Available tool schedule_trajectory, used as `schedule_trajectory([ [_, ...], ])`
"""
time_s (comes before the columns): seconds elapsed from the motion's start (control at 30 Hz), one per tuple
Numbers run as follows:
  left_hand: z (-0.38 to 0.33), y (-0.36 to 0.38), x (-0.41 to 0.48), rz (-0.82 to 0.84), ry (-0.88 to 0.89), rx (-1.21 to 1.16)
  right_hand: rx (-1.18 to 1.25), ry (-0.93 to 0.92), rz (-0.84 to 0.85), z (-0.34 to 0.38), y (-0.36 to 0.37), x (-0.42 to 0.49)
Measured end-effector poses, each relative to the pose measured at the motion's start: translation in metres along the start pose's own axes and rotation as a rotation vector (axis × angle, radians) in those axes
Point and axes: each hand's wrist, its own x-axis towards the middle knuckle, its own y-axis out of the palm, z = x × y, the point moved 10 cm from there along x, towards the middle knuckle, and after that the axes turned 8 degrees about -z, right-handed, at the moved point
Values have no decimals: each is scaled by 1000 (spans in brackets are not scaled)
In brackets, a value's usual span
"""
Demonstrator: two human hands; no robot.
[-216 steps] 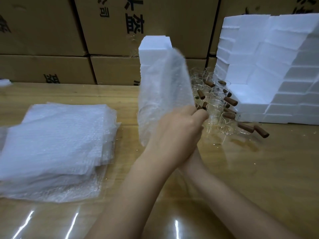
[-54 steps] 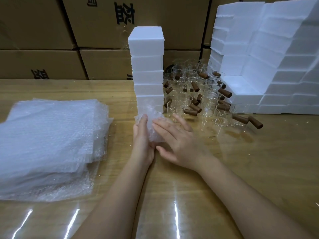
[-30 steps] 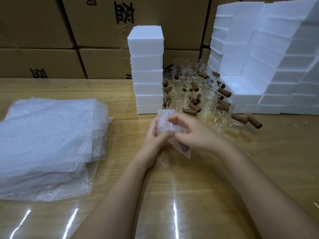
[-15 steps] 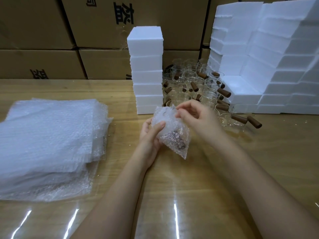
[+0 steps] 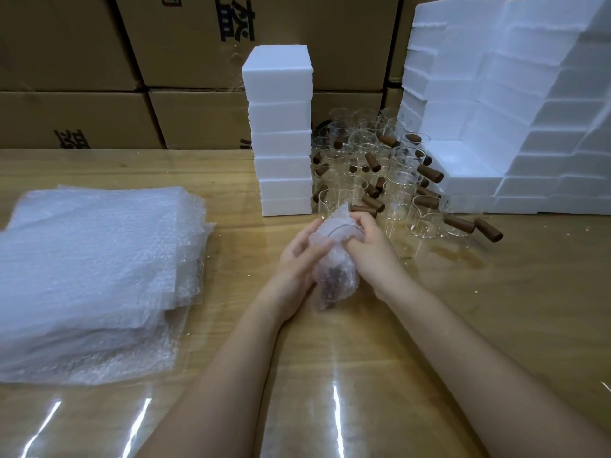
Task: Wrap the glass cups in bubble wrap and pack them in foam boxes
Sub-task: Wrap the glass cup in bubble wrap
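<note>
A glass cup wrapped in bubble wrap [image 5: 335, 272] is held above the table's middle, its brown handle showing faintly through the wrap at the bottom. My left hand [image 5: 297, 262] cups the bundle from the left with its thumb across the front. My right hand [image 5: 370, 246] grips the bundle's top end, fingers curled into the wrap. Several bare glass cups with brown wooden handles [image 5: 380, 173] stand behind the hands. A tall stack of white foam boxes [image 5: 281, 130] rises to their left.
A thick pile of bubble wrap sheets [image 5: 92, 269] lies on the wooden table [image 5: 496, 309] at the left. More foam boxes [image 5: 515, 104] are stacked like steps at the right. Cardboard cartons [image 5: 99, 61] line the back.
The bundle was lifted off the table and turned upright. My right hand moved from pinching the wrap's top to curling its fingers into the top end; the left keeps holding the side.
</note>
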Motion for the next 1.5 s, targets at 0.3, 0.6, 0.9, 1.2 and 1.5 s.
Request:
schedule_trajectory([
  [0.3,-13,-2,-5,-194,224,393,-252,-118,-12,15,-3,-3],
  [0.6,-24,-16,-3,-357,236,455,-243,-113,324,27,20,-19],
  [0.9,-34,11,-17,-308,405,522,-434,-299,-80,49,-16,-10],
  [1.2,-62,18,-28,-400,596,771,-602,-689,-72,84,-6,-31],
  [1.5,-48,-18,-30,-633,454,632,-571,-370,-12,41,5,-18],
])
